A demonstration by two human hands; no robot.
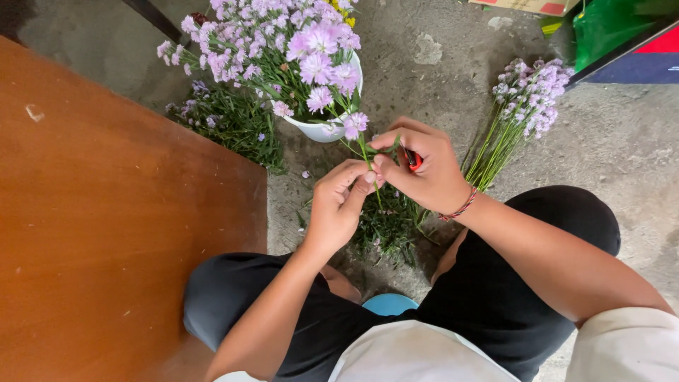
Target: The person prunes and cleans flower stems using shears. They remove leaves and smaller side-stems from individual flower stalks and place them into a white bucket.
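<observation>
Stem: we hold one lilac aster stem [362, 145] upright between both hands, its bloom just below the white bucket [318, 129].
Grip: our left hand [338, 205] pinches the stalk; our right hand [424, 170] pinches it higher, fingers also closed round a red-handled cutter [413, 160].
Progress: we judge it midway, with a trimmed bunch [520, 113] laid aside, clippings [389, 226] below and the bucket full.
</observation>
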